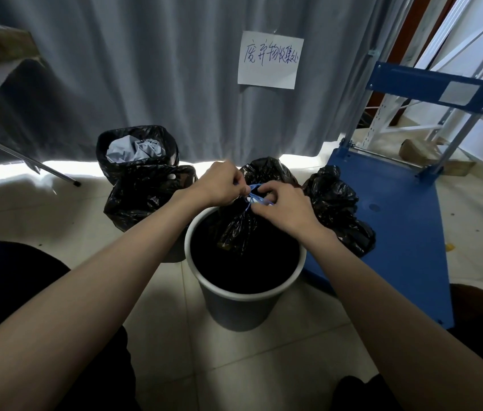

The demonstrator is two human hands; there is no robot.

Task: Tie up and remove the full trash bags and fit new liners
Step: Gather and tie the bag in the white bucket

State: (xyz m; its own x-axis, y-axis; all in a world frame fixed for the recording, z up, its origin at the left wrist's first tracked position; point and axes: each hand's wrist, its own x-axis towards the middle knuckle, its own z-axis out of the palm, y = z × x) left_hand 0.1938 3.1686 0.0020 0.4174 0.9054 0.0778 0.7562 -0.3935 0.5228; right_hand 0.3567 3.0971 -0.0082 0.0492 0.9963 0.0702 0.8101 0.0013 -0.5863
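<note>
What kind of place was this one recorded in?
Probably a waste-collection corner of a storeroom or workplace: a handwritten paper sign hangs on a grey curtain, tied black trash bags rest on a blue platform trolley, with metal shelving behind.

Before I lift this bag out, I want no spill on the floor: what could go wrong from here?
The blue drawstring is thin, and both the left hand and right hand pinch it close together; a loose knot could slip once the black bag hangs by it. The bag still sits in the white bin, so a quick pull may drag or tip the bin. The open bin behind stands close and could be knocked.
</note>
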